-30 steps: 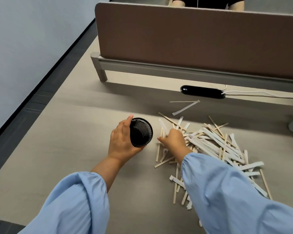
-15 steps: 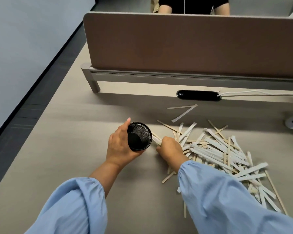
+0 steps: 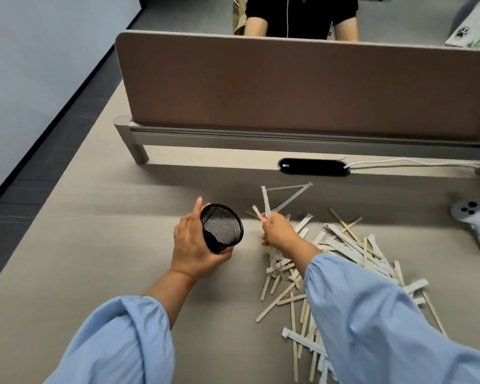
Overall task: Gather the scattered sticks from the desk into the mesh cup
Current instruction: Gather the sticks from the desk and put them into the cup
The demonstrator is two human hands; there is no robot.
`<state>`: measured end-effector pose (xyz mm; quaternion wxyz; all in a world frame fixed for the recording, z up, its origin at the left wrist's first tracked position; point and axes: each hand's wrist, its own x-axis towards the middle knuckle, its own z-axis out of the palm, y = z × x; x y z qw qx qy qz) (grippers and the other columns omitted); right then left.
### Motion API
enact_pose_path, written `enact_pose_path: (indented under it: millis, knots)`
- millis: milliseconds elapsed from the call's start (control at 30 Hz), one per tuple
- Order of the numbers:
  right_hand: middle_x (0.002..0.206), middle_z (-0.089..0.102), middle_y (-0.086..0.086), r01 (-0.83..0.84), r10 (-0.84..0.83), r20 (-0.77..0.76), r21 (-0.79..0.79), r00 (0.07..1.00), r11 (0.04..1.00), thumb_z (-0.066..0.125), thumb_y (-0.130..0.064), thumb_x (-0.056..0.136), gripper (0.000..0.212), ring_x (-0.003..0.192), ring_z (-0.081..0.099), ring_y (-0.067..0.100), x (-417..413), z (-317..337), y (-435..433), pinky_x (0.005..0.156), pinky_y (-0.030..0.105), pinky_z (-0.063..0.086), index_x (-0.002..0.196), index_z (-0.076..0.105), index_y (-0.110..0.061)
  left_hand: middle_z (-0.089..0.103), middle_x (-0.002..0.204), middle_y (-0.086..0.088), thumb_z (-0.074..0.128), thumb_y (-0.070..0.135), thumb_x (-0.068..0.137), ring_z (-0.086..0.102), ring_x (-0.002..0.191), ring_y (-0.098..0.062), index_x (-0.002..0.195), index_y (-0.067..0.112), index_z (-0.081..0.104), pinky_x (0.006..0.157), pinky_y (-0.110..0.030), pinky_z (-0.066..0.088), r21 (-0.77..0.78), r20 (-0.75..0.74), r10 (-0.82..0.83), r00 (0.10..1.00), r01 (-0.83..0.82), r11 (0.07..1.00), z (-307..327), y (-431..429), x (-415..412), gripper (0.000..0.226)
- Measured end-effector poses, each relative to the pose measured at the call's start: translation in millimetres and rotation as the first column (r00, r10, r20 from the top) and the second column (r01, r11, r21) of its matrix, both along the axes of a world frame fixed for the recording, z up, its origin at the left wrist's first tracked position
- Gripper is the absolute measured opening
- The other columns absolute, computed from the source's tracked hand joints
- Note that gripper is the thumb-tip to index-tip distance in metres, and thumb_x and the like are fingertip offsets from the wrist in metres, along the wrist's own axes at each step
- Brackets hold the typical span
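Note:
My left hand grips a black mesh cup, tilted so its mouth faces up and to the right; it looks empty. Just right of it, my right hand is closed on a few sticks that point upward, lifted off the desk. A big pile of scattered sticks, some bare wood and some in white paper sleeves, covers the desk to the right and under my right forearm. Two more sticks lie apart behind the pile.
A brown divider panel on a grey rail blocks the far side; a person sits behind it. A black power strip with a white cable lies under it. A white controller rests at the right edge.
My right hand has risen from the pile's left edge with a few sticks pinched in it. The cup has tipped more toward the right hand.

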<state>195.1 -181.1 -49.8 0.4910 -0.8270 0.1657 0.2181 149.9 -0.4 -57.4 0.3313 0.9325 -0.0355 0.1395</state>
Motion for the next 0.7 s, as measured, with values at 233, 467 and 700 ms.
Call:
enact_pose_path:
  millis: [233,467,700]
  knots:
    - [0.099,0.065,0.015,-0.215,0.276,0.051,-0.500,0.960,0.839,0.065,-0.028,0.086,0.029,0.099,0.060,0.032,32,1,-14,0.073,0.030,0.040,0.101,0.061,-0.003,0.050,0.130,-0.013,0.060,0.057,0.050,0.048,0.114,-0.033,0.139,0.005,0.028,0.100,-0.038,0.036,-0.038,-0.063,-0.065,0.996,0.062,0.997,-2,-8,18,0.108]
    - [0.119,0.057,0.017,-0.392,0.421,-0.113,-0.631,0.900,0.669,0.042,-0.003,0.092,0.023,0.110,0.055,0.037,34,-18,-12,0.085,0.038,0.045,0.111,0.054,-0.003,0.059,0.121,-0.013,0.060,0.059,0.051,0.059,0.100,-0.036,0.137,0.017,0.022,0.090,-0.041,0.043,-0.042,-0.023,-0.071,0.997,0.070,0.997,-2,-11,30,0.103]
    - [0.120,0.058,0.022,-0.342,0.449,0.007,-0.638,0.894,0.690,0.040,-0.009,0.094,0.031,0.110,0.053,0.041,55,5,-40,0.085,0.043,0.043,0.125,0.037,-0.006,0.059,0.119,-0.013,0.059,0.061,0.051,0.059,0.096,-0.037,0.137,0.019,0.020,0.089,-0.042,0.043,-0.027,0.009,-0.062,0.998,0.062,0.998,-4,-27,46,0.103]
